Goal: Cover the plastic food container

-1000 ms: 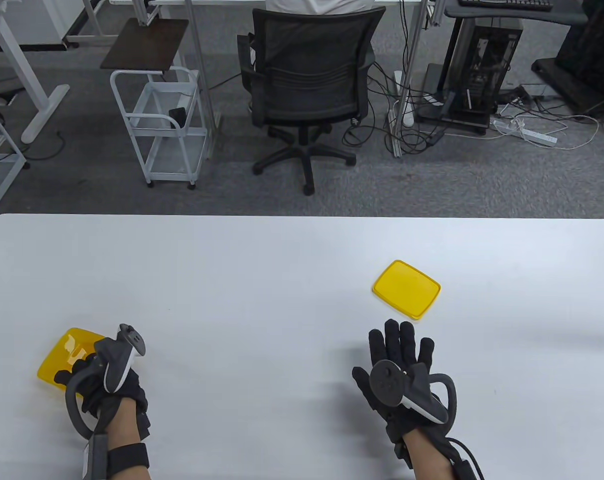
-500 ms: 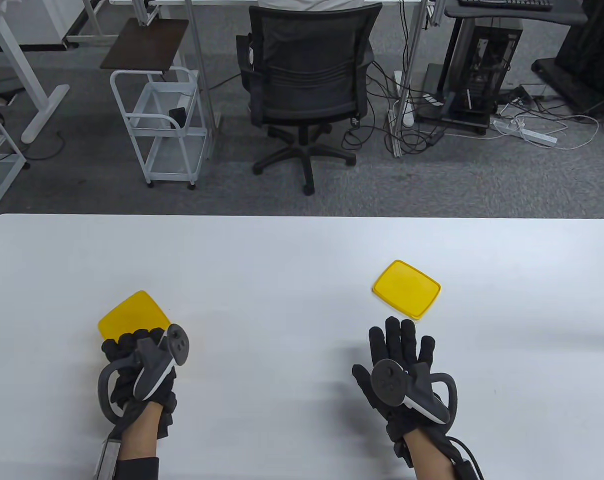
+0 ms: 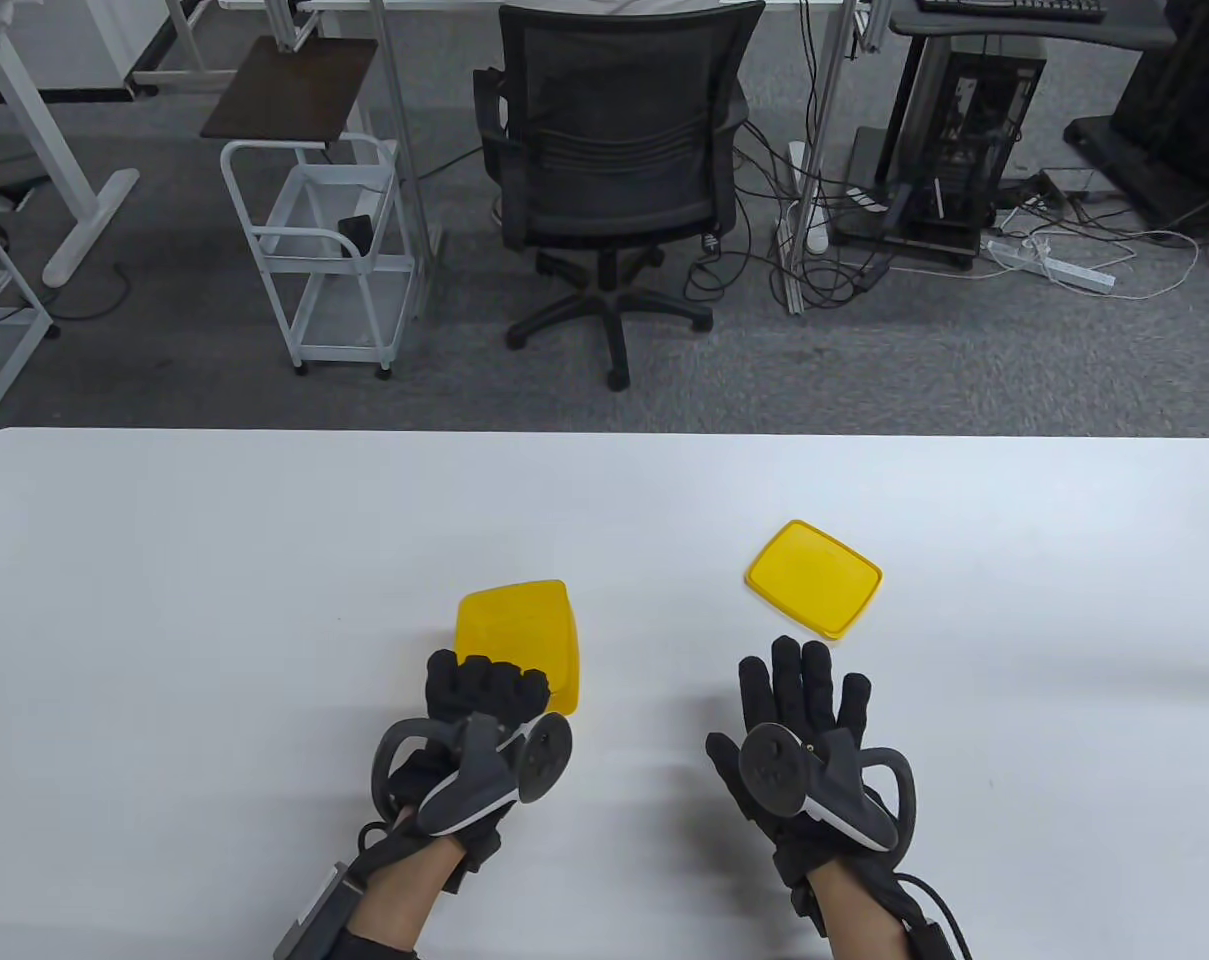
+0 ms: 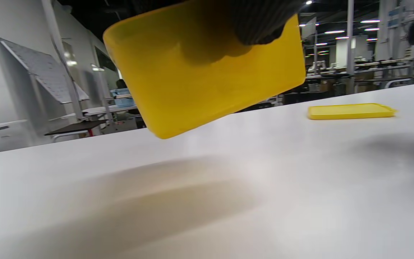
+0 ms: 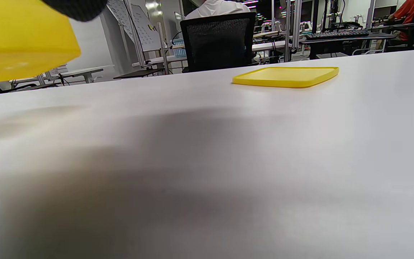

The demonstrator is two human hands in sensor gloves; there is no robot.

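Holding entry, item one: plastic food container (image 3: 519, 630), yellow, translucent, rounded corners. Gripped by the left hand (image 3: 484, 700), fingers curled over its near rim; the left wrist view shows it tilted and lifted clear of the table (image 3: 264, 560), a shadow beneath it. Half a second ago it sat well to the left of its present place; a second ago it was at the table's left edge. It has travelled toward the centre and now hangs just left of the right hand.

Item two: lid (image 3: 813, 578), yellow, flat on the table, just beyond the right hand's fingertips, unmoved over the same interval.

Item three: right hand (image 3: 804, 720), unclenched, fingers spread, palm down, gripping nothing; whether it rests on the surface or hovers just above it is hard to tell from these angles.

Assessment: container and lid are now near each other, so covering is probably next; the container likely needs setting down level first.

Markings: no brand, label or legible writing on container or lid.
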